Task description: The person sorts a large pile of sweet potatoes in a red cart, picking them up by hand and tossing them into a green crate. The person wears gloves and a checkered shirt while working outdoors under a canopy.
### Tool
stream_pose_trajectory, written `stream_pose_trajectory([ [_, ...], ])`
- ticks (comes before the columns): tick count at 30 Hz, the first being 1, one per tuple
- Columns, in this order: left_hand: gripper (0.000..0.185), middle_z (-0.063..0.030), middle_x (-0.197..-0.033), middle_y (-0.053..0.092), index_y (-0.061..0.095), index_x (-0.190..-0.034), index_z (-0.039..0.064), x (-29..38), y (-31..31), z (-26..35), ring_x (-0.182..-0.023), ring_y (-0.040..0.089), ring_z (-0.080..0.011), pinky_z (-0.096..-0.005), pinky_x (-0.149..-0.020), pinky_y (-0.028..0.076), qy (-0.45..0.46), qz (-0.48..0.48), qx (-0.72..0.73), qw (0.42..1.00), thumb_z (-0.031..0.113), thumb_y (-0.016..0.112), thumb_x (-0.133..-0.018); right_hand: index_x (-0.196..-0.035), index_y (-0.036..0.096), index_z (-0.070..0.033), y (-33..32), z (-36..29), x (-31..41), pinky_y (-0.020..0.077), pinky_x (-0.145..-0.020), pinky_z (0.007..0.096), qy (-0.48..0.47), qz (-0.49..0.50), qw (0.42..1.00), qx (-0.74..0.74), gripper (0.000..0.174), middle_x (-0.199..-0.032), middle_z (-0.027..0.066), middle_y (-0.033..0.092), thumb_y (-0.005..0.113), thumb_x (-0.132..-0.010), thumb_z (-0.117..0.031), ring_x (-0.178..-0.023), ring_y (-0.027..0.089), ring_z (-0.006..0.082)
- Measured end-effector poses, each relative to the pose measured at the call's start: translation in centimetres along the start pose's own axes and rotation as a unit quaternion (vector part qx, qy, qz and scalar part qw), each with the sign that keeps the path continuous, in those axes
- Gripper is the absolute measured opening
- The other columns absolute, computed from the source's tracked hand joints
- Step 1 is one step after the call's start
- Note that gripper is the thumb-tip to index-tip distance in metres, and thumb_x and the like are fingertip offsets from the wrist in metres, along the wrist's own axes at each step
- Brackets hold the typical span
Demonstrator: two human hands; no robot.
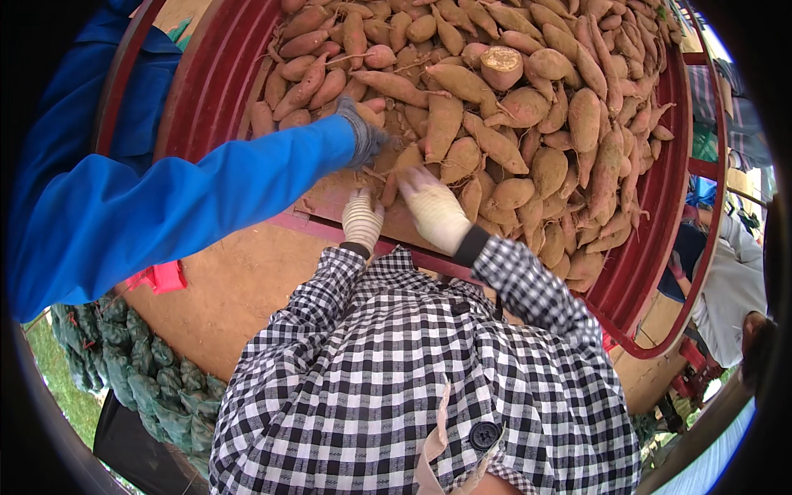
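Note:
Sweet potatoes [495, 142] lie heaped in a red metal truck bed [646, 204], soil clinging to their skins. My left hand [362, 218], in a cream knitted glove, rests over the near edge of the bed; whether its fingers hold anything cannot be told. In a similar glove, my right hand [433, 201] reaches to the near side of the heap, its blurred fingertips at a sweet potato [407, 162]; a grip on it cannot be made out. One large sweet potato with a cut, pale end [501, 65] lies higher on the heap.
From the left a co-worker's blue sleeve [247, 179] crosses the bed, its grey-gloved hand [366, 137] close beyond my hands. Filled green mesh sacks [154, 383] stand at lower left, near a pink-red object [166, 277]. Other people are beyond the red rail [711, 247] at right.

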State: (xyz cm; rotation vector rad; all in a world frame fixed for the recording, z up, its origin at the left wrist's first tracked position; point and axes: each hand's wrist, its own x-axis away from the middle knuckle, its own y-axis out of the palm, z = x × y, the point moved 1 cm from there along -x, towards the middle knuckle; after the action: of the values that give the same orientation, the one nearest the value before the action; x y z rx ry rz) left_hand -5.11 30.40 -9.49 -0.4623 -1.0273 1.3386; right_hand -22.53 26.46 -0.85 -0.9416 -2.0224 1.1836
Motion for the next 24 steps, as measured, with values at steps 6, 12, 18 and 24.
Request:
stream_pose_trajectory([
  [6, 0.032, -0.0204, -0.114, 0.061, 0.062, -0.114, 0.007, -0.3, 1.6, -0.1, -0.103, 0.060, -0.0382, -0.0435, -0.091, 0.049, -0.012, -0.036, 0.060, 0.998, 0.017, 0.060, -0.084, -0.118, 0.063, -0.007, 3.2, 1.6, -7.3, 0.0312, -0.106, 0.0568, -0.075, -0.200, 0.939, 0.269, 0.038, -0.128, 0.0167, 0.055, 0.061, -0.083, -0.023, -0.129, 0.043, 0.0390],
  [12, 0.036, -0.0219, -0.107, 0.062, 0.062, -0.113, 0.003, -0.4, 0.5, -2.4, -0.097, 0.061, -0.0391, -0.0447, -0.086, 0.050, -0.040, -0.009, 0.095, 0.995, 0.016, 0.064, -0.080, -0.128, 0.057, -0.015, -0.5, 1.0, -10.4, 0.0351, -0.104, 0.0522, 0.018, -0.298, 0.939, 0.172, 0.060, -0.129, 0.0131, 0.056, 0.077, -0.073, -0.027, -0.126, 0.048, 0.0324],
  [18, 0.044, -0.0207, -0.105, 0.062, 0.059, -0.116, 0.003, -1.6, -1.0, -2.0, -0.095, 0.062, -0.0359, -0.0432, -0.083, 0.050, 0.012, 0.031, 0.034, 0.999, 0.022, 0.072, -0.078, -0.132, 0.048, 0.000, -5.3, 5.0, -11.2, 0.0498, -0.091, 0.0446, 0.209, -0.037, 0.922, -0.323, 0.068, -0.121, 0.0189, 0.061, 0.071, -0.078, -0.034, -0.108, 0.060, 0.0335],
  [24, 0.056, -0.0195, -0.118, 0.059, 0.055, -0.119, 0.004, -5.0, 1.5, 3.8, -0.102, 0.063, -0.0348, -0.0452, -0.085, 0.052, 0.042, -0.125, -0.097, 0.987, 0.040, 0.071, -0.079, -0.135, 0.047, -0.001, -4.4, 7.5, -8.5, 0.0433, -0.101, 0.0372, 0.195, 0.026, 0.552, -0.811, 0.060, -0.128, 0.0108, 0.054, 0.065, -0.088, -0.033, -0.117, 0.052, 0.0235],
])
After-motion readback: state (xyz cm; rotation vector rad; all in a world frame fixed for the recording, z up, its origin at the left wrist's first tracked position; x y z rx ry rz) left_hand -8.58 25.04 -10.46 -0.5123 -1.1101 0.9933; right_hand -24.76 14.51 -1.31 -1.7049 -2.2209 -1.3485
